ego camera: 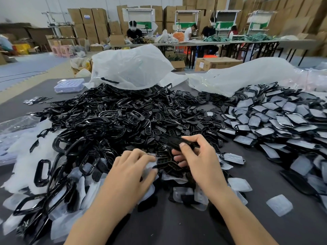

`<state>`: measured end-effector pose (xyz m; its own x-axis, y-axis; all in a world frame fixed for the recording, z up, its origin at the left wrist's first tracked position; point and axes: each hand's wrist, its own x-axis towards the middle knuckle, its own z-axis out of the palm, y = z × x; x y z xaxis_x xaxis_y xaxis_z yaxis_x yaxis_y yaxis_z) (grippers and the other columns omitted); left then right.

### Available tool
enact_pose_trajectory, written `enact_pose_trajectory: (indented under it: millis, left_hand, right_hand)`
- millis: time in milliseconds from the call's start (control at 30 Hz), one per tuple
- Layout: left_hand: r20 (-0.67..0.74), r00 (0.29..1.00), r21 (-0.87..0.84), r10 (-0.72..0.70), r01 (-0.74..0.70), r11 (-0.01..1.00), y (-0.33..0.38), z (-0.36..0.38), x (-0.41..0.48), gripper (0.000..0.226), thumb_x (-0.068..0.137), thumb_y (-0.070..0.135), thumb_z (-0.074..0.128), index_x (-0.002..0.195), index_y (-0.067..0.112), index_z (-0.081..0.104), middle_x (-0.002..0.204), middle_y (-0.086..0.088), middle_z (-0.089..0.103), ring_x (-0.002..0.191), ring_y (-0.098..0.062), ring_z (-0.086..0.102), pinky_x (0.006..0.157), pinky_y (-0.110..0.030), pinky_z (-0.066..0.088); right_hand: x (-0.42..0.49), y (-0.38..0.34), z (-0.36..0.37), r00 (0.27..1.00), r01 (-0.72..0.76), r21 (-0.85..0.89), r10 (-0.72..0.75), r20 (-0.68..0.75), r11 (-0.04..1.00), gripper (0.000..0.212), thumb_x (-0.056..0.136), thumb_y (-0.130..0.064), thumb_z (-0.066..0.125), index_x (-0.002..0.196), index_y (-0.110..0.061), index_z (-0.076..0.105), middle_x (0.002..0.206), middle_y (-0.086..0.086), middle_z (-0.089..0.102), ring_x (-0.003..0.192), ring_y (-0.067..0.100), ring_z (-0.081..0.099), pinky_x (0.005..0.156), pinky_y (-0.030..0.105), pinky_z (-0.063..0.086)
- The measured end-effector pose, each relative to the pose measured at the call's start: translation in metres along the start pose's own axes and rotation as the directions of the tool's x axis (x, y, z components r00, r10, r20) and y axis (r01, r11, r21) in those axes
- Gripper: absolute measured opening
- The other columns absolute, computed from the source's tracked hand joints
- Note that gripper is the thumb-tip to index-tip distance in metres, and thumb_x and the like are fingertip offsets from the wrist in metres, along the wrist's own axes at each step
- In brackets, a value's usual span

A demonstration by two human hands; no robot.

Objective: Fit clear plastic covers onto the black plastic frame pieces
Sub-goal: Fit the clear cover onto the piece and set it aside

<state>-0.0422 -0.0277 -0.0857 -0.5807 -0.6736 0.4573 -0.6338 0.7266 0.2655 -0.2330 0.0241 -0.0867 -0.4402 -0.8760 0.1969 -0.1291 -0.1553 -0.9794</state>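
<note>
A big heap of loose black frame pieces point(109, 117) covers the middle of the dark table. Clear plastic covers point(238, 184) lie scattered along the near edge of the heap. My right hand point(196, 156) grips one black frame piece point(174, 142) between thumb and fingers, just above the heap. My left hand point(131, 168) rests palm down beside it, fingers spread over clear covers and small black parts; whether it pinches one I cannot tell. To the right lies a pile of black pieces fitted with clear covers point(276, 121).
Two large clear plastic bags point(131, 68) lie behind the piles. A pale blue tray point(69, 85) sits at the far left of the table point(247, 227). Beyond are people at long tables, stacked cardboard boxes and shelving.
</note>
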Motion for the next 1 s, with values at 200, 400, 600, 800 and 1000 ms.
enact_pose_trajectory:
  millis: [200, 400, 600, 800, 1000]
  left_hand:
    - [0.057, 0.997, 0.071, 0.052, -0.056, 0.996, 0.001, 0.0, -0.001, 0.01, 0.089, 0.026, 0.074, 0.086, 0.027, 0.064, 0.09, 0.014, 0.059, 0.089, -0.017, 0.06, 0.082, -0.031, 0.045]
    - [-0.136, 0.937, -0.507, -0.321, 0.213, 0.835, 0.017, -0.006, 0.001, 0.013, 0.099, 0.028, 0.055, 0.095, 0.041, 0.058, 0.087, 0.021, 0.061, 0.067, -0.005, 0.055, 0.056, -0.013, 0.04]
    - [0.011, 0.933, -0.709, -0.361, 0.262, 0.654, 0.022, -0.005, 0.002, 0.042, 0.102, 0.006, 0.048, 0.101, 0.043, 0.068, 0.077, 0.001, 0.064, 0.047, -0.005, 0.041, 0.047, -0.014, 0.035]
    - [-0.036, 0.965, -0.66, -0.259, 0.171, 0.731, 0.027, 0.0, 0.003, 0.021, 0.095, 0.02, 0.063, 0.1, 0.04, 0.069, 0.1, 0.018, 0.066, 0.093, -0.005, 0.064, 0.077, -0.01, 0.044]
    - [-0.057, 0.967, -0.663, -0.247, 0.148, 0.733, 0.023, 0.001, 0.002, 0.029, 0.101, 0.023, 0.053, 0.101, 0.047, 0.068, 0.088, 0.016, 0.066, 0.078, -0.004, 0.062, 0.065, -0.008, 0.043]
  right_hand:
    - [0.003, 0.002, -0.003, 0.997, -0.04, 0.089, 0.045, -0.058, 0.995, 0.013, 0.103, -0.016, 0.056, 0.107, -0.027, 0.061, 0.087, -0.002, 0.079, 0.078, 0.016, 0.076, 0.065, 0.023, 0.057]
    - [0.001, -0.004, 0.001, 0.996, -0.087, 0.259, 0.077, 0.05, 0.962, 0.011, 0.104, -0.012, 0.056, 0.112, -0.018, 0.06, 0.092, 0.006, 0.08, 0.084, 0.022, 0.077, 0.067, 0.025, 0.06]
    - [0.0, -0.005, 0.002, 0.991, -0.129, 0.335, 0.105, 0.088, 0.933, 0.012, 0.104, -0.013, 0.056, 0.115, -0.015, 0.059, 0.095, 0.011, 0.079, 0.086, 0.025, 0.077, 0.069, 0.024, 0.06]
    - [0.001, -0.007, 0.001, 0.985, -0.162, 0.395, 0.123, 0.123, 0.904, 0.014, 0.103, -0.012, 0.057, 0.117, -0.013, 0.06, 0.097, 0.014, 0.079, 0.086, 0.025, 0.077, 0.069, 0.025, 0.06]
    - [-0.002, -0.008, 0.002, 0.979, -0.151, 0.279, 0.105, 0.175, 0.948, 0.015, 0.1, -0.011, 0.062, 0.113, -0.018, 0.066, 0.089, 0.007, 0.08, 0.084, 0.02, 0.078, 0.068, 0.024, 0.06]
